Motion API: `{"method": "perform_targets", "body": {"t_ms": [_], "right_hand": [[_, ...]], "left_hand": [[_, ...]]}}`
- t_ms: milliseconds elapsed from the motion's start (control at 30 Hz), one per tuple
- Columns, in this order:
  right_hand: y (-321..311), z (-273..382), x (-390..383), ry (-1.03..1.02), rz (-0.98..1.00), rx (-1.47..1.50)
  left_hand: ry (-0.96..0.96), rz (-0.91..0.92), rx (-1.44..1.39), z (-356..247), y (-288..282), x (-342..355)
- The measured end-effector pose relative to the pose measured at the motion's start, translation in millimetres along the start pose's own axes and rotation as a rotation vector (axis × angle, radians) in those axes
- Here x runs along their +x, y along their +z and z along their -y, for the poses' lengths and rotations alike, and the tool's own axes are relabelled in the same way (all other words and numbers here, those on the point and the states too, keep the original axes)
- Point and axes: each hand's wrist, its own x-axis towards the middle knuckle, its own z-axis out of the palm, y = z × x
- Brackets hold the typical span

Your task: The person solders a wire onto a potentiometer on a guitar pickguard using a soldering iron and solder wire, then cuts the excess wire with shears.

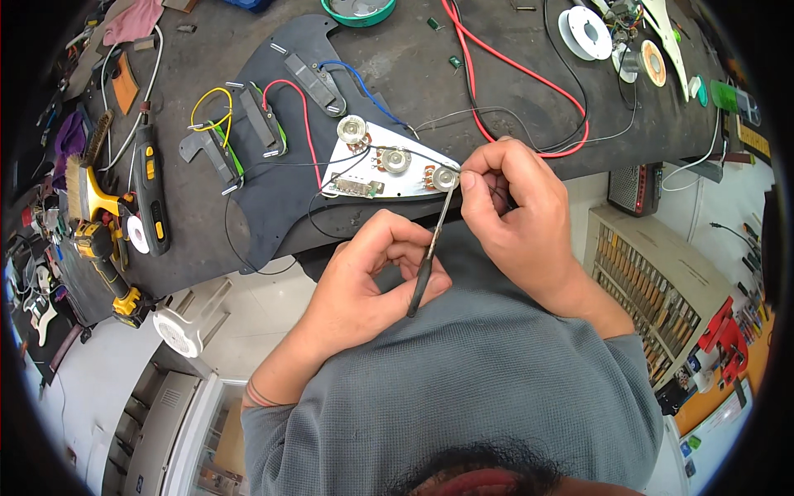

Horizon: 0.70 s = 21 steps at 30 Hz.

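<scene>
My left hand (389,281) is closed on the dark handle of a slim tool (423,281), whose metal shaft reaches up to the end potentiometer (444,177) on a white triangular plate (347,165). My right hand (517,207) pinches at the plate's right tip, where a thin black wire (426,157) runs into the fingertips; the exact grip point is partly hidden. The plate carries two other potentiometers (394,161) and a switch (357,188). It lies on a dark pickguard (277,215) with pickups (260,120) joined by coloured wires.
The dark workbench (496,74) holds red and black cables (579,107), spools (583,33), a green dish (357,8), a rotary tool (149,190), a yellow drill (103,256) and brushes (83,190). Below stand a white stool (186,322) and a parts cabinet (645,298).
</scene>
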Motion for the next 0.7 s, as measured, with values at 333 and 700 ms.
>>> {"method": "perform_targets", "body": {"t_ms": [333,700], "right_hand": [[-0.5,2.1,-0.9,0.038,0.006,0.068],[1.9,-2.0,-3.4,0.012,-0.02,0.064]], "left_hand": [[0.035,-0.1,0.017,0.8,6.5,8.1],[-0.01,-0.041,0.131,-12.2,2.4,12.6]]}}
